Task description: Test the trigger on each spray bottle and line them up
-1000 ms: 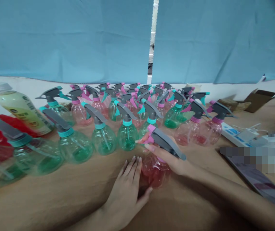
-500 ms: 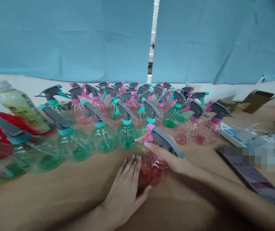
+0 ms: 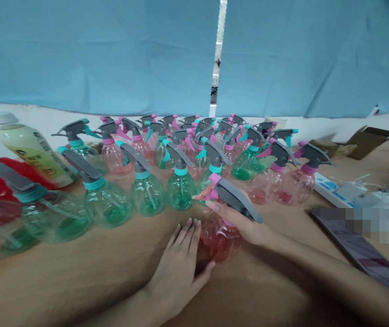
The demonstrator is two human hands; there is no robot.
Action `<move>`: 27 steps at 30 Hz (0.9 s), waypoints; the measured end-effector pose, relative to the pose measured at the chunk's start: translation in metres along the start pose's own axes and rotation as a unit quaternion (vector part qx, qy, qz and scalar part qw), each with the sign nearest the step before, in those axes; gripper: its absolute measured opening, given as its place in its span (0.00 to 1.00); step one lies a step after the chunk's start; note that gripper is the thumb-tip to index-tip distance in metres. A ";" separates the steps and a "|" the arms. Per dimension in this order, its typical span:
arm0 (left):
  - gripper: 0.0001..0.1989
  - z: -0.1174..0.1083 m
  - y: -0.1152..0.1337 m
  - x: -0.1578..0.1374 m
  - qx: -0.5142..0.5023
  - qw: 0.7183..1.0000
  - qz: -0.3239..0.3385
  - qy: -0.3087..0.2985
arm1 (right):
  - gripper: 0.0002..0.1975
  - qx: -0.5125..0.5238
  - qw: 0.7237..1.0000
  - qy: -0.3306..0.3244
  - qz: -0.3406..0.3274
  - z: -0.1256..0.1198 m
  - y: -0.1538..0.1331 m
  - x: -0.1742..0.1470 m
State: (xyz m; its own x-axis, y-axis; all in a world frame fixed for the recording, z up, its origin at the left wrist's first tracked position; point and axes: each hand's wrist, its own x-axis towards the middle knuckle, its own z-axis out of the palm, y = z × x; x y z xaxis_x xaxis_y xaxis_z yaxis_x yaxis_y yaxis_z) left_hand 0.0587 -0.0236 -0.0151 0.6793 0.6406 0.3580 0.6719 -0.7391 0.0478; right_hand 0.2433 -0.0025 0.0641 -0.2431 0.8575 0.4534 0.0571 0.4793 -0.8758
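Observation:
A pink spray bottle (image 3: 220, 238) with a grey and pink trigger head stands upright on the table in front of me. My right hand (image 3: 238, 218) is closed around its neck, just below the head, with fingertips by the pink trigger. To the left of the bottle, my left hand (image 3: 181, 259) lies with fingers stretched out and thumb apart. Its fingertips and thumb are close against the bottle's side; firm contact is hard to make out. Just beyond stands a green spray bottle (image 3: 181, 193), one of several in a row.
Many more pink and green spray bottles fill the back of the table. A drink bottle (image 3: 32, 150) leans at the left by a red bag (image 3: 2, 172). On the right lie a phone-like dark device (image 3: 354, 245), a white power strip (image 3: 327, 184) and an open cardboard box (image 3: 368, 141).
The view has shifted very slightly. Both hands and the pink spray bottle keep the same position relative to each other.

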 end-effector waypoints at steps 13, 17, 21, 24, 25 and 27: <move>0.32 0.000 0.000 0.001 0.003 1.000 -0.001 -0.005 | 0.07 0.003 1.000 -0.002 0.010 0.000 -0.002 0.000; 0.32 -0.001 0.001 0.000 -0.004 1.000 -0.006 -0.010 | 0.07 0.011 1.000 0.003 0.023 0.001 0.001 -0.002; 0.32 -0.003 0.002 0.001 -0.005 1.000 -0.006 -0.015 | 0.07 0.014 1.000 0.001 0.022 0.001 0.002 -0.002; 0.32 -0.005 0.002 0.003 -0.003 1.000 -0.008 -0.025 | 0.07 0.022 0.999 0.003 0.028 0.001 0.001 -0.002; 0.32 -0.005 0.002 0.003 -0.002 1.000 -0.009 -0.027 | 0.07 0.023 0.999 0.002 0.029 0.001 0.001 -0.002; 0.32 -0.005 0.003 0.004 0.000 0.999 -0.010 -0.030 | 0.07 0.020 0.999 0.000 0.028 0.000 0.000 -0.002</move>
State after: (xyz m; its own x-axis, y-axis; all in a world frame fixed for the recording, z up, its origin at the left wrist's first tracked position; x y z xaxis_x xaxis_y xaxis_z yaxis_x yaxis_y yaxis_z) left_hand 0.0615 -0.0245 -0.0086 0.6819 0.6674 0.2994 0.6860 -0.7255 0.0548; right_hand 0.2438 -0.0044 0.0633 -0.2408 0.8827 0.4035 0.0328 0.4229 -0.9056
